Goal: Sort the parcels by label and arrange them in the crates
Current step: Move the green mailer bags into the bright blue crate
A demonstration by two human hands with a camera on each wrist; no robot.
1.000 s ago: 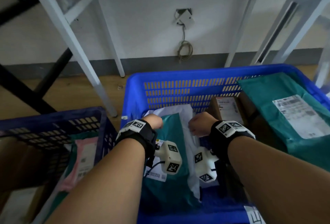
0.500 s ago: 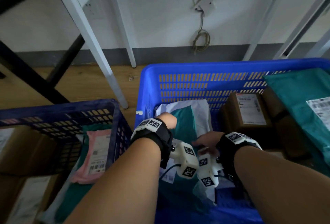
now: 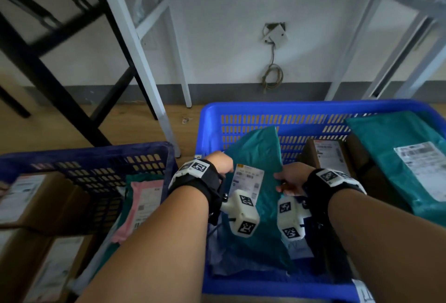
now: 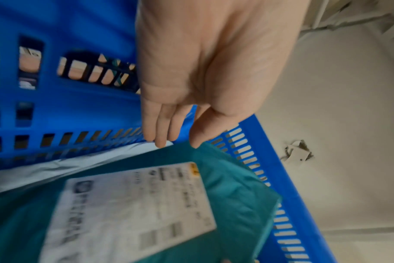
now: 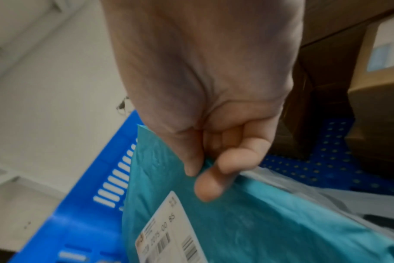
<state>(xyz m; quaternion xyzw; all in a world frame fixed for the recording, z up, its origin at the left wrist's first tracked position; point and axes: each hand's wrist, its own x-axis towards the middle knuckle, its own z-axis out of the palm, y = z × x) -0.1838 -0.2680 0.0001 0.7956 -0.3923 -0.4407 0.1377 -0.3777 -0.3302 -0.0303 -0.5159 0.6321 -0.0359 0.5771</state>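
A teal mailer parcel (image 3: 259, 150) with a white label (image 3: 248, 178) stands tilted up inside the bright blue crate (image 3: 289, 109). My left hand (image 3: 220, 161) pinches its left edge, and in the left wrist view the left hand (image 4: 178, 142) has fingers behind the teal parcel (image 4: 232, 192) and thumb in front. My right hand (image 3: 288, 179) holds the right edge. In the right wrist view the right hand (image 5: 198, 178) pinches the teal parcel (image 5: 259, 222) between thumb and forefinger. A white parcel (image 4: 56, 169) lies beneath it.
The blue crate also holds a brown box (image 3: 325, 155) and a large teal parcel (image 3: 398, 158) at the right. A dark blue crate (image 3: 96, 155) at the left holds cardboard boxes (image 3: 36, 201) and a pink parcel (image 3: 144, 201). White shelf legs (image 3: 135, 49) stand behind on the wooden floor.
The teal parcel has been lifted from lying flat to tilted up. My right hand has moved onto its right edge and taken hold. The camera has tilted up.
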